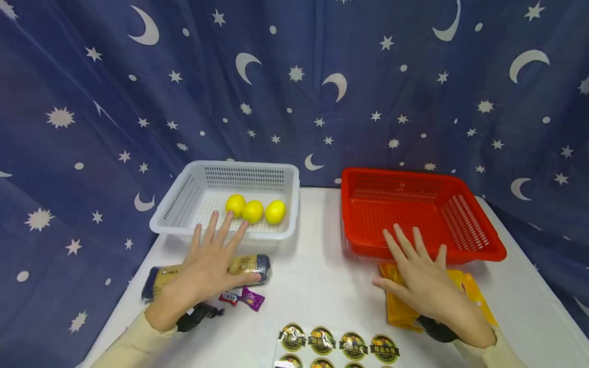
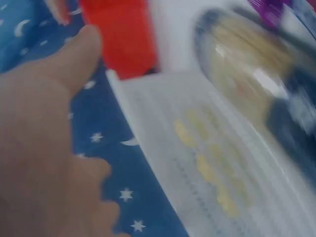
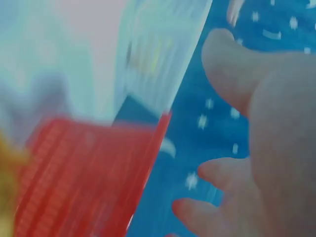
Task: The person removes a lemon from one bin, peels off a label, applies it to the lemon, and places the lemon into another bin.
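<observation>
Both your hands flat, fingers spread, gripping nothing: left hand (image 1: 209, 266) over noodle pack (image 1: 250, 266), right hand (image 1: 421, 278) over yellow pouch (image 1: 469, 289). Pack probably light, crinkly, brittle inside; grab mid-body.

A dark blue curtain (image 1: 294, 92) with white stars and crescent moons is hanging behind the white table (image 1: 317, 276). Near the far left edge a white slotted basket (image 1: 175, 204) is holding three yellow lemons (image 1: 253, 210). At the far right a bright red basket (image 1: 414, 204) is showing rows of slots. A noodle packet (image 1: 250, 266), pale yellow with dark blue ends, is lying beside a purple sweet (image 1: 252, 298). An orange-yellow packet (image 1: 398, 306) is showing by the right edge. Round black-and-gold stickers (image 1: 338, 342) are lining the near edge.
</observation>
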### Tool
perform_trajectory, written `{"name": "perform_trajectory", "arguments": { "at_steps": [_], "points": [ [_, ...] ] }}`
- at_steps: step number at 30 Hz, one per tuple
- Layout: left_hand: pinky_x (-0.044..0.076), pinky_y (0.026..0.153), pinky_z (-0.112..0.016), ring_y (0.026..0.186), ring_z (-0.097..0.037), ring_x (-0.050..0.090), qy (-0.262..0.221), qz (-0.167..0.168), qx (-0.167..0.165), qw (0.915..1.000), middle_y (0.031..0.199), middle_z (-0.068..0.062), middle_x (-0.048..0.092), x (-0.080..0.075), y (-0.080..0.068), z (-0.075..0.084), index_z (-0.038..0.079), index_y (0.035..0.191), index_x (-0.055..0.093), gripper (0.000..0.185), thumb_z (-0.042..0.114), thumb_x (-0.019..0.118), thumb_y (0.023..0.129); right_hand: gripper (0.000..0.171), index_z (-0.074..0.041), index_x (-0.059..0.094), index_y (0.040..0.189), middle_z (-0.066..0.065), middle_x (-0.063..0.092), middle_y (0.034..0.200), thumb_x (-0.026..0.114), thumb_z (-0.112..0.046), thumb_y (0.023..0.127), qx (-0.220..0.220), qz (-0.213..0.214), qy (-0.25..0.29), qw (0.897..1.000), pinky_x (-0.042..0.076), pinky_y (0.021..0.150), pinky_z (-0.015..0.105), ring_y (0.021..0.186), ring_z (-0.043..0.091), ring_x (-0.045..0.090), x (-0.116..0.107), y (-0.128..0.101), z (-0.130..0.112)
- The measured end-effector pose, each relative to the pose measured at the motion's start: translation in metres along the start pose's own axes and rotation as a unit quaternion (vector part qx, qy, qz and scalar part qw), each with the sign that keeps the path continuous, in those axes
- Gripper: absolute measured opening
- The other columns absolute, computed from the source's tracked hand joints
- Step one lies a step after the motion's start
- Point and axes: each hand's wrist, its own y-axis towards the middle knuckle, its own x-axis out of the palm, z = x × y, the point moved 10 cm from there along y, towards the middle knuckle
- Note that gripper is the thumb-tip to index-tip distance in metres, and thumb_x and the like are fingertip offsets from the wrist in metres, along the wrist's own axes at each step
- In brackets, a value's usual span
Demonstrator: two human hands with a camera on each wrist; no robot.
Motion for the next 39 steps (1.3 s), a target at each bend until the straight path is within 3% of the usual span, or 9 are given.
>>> {"name": "perform_trajectory", "arguments": {
  "at_steps": [6, 10, 14, 17, 19, 22, 27, 32, 39],
  "points": [
    [0.017, 0.123, -0.070, 0.158, -0.045, 0.014, 0.011, 0.011, 0.093, 0.9956, 0.173, -0.010, 0.019, -0.027, 0.024, -0.019, 0.026, 0.162, 0.032, 0.087, 0.067, 0.062, 0.091, 0.084, -0.023, 0.038, 0.160, 0.013, 0.031, 0.168, 0.068, -0.060, 0.090, -0.120, 0.044, 0.017, 0.992, 0.024, 0.121, 0.069, 0.156, 0.043, 0.027, -0.004, 0.032, -0.067],
    [0.027, 0.118, -0.071, 0.152, -0.046, 0.033, -0.006, 0.004, 0.128, 0.9917, 0.166, -0.012, 0.037, -0.042, 0.056, -0.044, 0.023, 0.159, 0.040, 0.076, 0.055, 0.066, 0.095, 0.068, -0.023, 0.050, 0.153, 0.016, 0.046, 0.159, 0.071, -0.047, 0.094, -0.180, 0.079, 0.051, 0.979, 0.044, 0.113, 0.059, 0.148, 0.040, 0.043, -0.008, 0.060, -0.111],
    [0.041, 0.113, -0.063, 0.137, -0.040, 0.055, -0.027, -0.028, 0.140, 0.9894, 0.154, -0.014, 0.053, -0.044, 0.095, -0.069, 0.017, 0.155, 0.046, 0.072, 0.047, 0.071, 0.094, 0.060, -0.021, 0.053, 0.151, 0.021, 0.050, 0.155, 0.070, -0.041, 0.096, -0.207, 0.090, 0.082, 0.971, 0.051, 0.105, 0.058, 0.142, 0.040, 0.051, -0.005, 0.092, -0.142],
    [0.052, 0.103, -0.055, 0.122, -0.034, 0.066, -0.026, -0.071, 0.123, 0.9895, 0.146, -0.012, 0.061, -0.037, 0.121, -0.084, 0.018, 0.154, 0.048, 0.070, 0.043, 0.074, 0.093, 0.056, -0.017, 0.057, 0.148, 0.025, 0.050, 0.153, 0.069, -0.039, 0.098, -0.206, 0.089, 0.087, 0.971, 0.052, 0.104, 0.059, 0.139, 0.041, 0.054, 0.001, 0.114, -0.155],
    [0.053, 0.101, -0.054, 0.121, -0.033, 0.066, -0.019, -0.106, 0.101, 0.9890, 0.146, -0.012, 0.062, -0.029, 0.134, -0.093, 0.020, 0.154, 0.048, 0.071, 0.040, 0.076, 0.092, 0.052, -0.015, 0.060, 0.145, 0.026, 0.051, 0.152, 0.067, -0.038, 0.099, -0.198, 0.084, 0.083, 0.973, 0.052, 0.103, 0.059, 0.138, 0.041, 0.055, 0.008, 0.125, -0.160],
    [0.051, 0.104, -0.055, 0.135, -0.035, 0.057, -0.011, -0.160, 0.064, 0.9850, 0.152, -0.011, 0.056, -0.014, 0.148, -0.106, 0.023, 0.154, 0.047, 0.074, 0.037, 0.079, 0.089, 0.047, -0.012, 0.065, 0.139, 0.028, 0.051, 0.151, 0.067, -0.037, 0.099, -0.188, 0.078, 0.085, 0.975, 0.053, 0.102, 0.058, 0.137, 0.041, 0.055, 0.016, 0.135, -0.164],
    [0.044, 0.113, -0.056, 0.142, -0.037, 0.050, -0.014, -0.222, 0.051, 0.9737, 0.155, -0.013, 0.053, 0.010, 0.159, -0.111, 0.020, 0.154, 0.047, 0.078, 0.034, 0.083, 0.086, 0.043, -0.011, 0.070, 0.131, 0.028, 0.053, 0.149, 0.069, -0.037, 0.097, -0.179, 0.090, 0.100, 0.975, 0.055, 0.098, 0.057, 0.131, 0.042, 0.061, 0.018, 0.136, -0.164],
    [0.039, 0.117, -0.057, 0.140, -0.038, 0.052, -0.038, -0.244, 0.036, 0.9684, 0.153, -0.015, 0.054, 0.026, 0.166, -0.113, 0.019, 0.155, 0.046, 0.082, 0.033, 0.085, 0.084, 0.045, -0.009, 0.069, 0.132, 0.027, 0.052, 0.150, 0.068, -0.039, 0.098, -0.179, 0.096, 0.100, 0.974, 0.057, 0.096, 0.055, 0.125, 0.044, 0.064, 0.019, 0.135, -0.164],
    [0.047, 0.111, -0.053, 0.130, -0.035, 0.058, -0.054, -0.224, 0.014, 0.9729, 0.144, -0.015, 0.061, 0.039, 0.175, -0.119, 0.023, 0.149, 0.055, 0.079, 0.031, 0.090, 0.078, 0.041, -0.010, 0.072, 0.129, 0.030, 0.051, 0.149, 0.067, -0.037, 0.099, -0.180, 0.103, 0.076, 0.975, 0.057, 0.093, 0.055, 0.131, 0.042, 0.060, 0.021, 0.134, -0.168]
  ]
}}
